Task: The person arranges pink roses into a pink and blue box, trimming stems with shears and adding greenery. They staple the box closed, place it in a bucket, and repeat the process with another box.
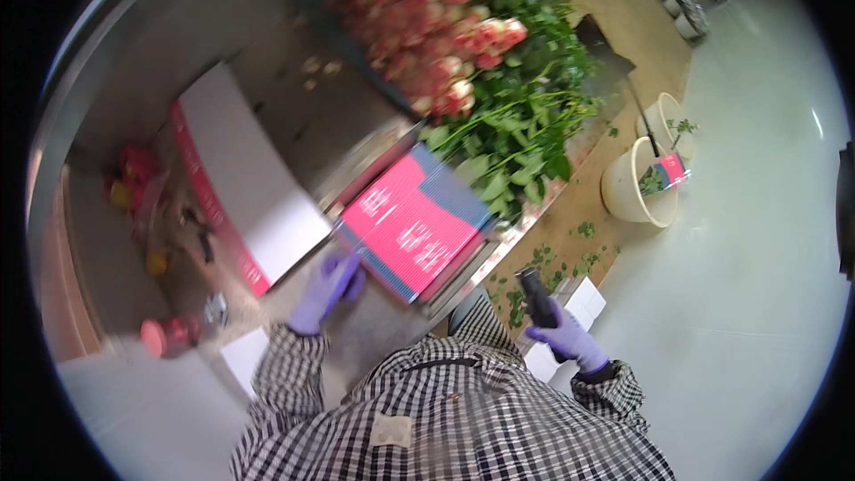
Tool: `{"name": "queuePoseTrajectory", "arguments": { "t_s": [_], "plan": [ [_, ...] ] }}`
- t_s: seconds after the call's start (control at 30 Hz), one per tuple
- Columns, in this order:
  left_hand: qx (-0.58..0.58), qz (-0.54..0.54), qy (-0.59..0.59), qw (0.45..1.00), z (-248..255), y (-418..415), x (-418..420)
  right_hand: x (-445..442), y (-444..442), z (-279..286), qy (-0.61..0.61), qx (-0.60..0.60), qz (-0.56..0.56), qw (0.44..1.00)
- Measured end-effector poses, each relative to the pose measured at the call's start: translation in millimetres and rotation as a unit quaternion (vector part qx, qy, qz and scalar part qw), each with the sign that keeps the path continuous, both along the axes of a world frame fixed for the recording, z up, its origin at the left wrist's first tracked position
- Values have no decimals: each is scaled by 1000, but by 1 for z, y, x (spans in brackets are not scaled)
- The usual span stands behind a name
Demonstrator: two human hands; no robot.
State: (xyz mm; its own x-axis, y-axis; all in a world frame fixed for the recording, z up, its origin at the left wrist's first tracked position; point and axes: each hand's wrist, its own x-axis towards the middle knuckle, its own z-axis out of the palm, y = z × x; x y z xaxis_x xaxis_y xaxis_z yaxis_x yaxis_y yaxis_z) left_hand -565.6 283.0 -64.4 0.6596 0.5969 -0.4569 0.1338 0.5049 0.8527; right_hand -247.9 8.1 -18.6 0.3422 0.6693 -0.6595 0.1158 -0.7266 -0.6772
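My left hand [328, 292], in a purple glove, is at the near left edge of a stack of pink and blue printed corrugated cardboard sheets [417, 220]. Its fingertips meet the sheet edge in the picture; whether they pinch a sheet is too blurred to tell. Off to the right, my right hand [571, 339], gloved alike, grips a black hand-held tool [536, 299], perhaps a stapler, away from the bench. Beyond the sheets lies a large heap of pink and cream roses [454, 33] with leafy green stems [514, 140].
Left of the sheets lies a long white panel with a pink edge [260, 180]. A pink-lidded jar [167, 337] is at lower left. Cream buckets [624, 190] stand on the right, one holding a wrapped bunch [670, 170]. Fallen leaves [548, 264] and white stacked pieces [581, 300] lie below the bench.
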Motion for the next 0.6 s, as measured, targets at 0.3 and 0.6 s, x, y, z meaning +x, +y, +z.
{"name": "queuePoseTrajectory", "arguments": {
  "t_s": [0.3,0.6],
  "plan": [
    [314,208,41,925,173,-42,118,201,156,-121,119,48,266,955],
    [162,387,62,906,280,-111,182,213,216,-171,210,13,262,942]
  ]
}}
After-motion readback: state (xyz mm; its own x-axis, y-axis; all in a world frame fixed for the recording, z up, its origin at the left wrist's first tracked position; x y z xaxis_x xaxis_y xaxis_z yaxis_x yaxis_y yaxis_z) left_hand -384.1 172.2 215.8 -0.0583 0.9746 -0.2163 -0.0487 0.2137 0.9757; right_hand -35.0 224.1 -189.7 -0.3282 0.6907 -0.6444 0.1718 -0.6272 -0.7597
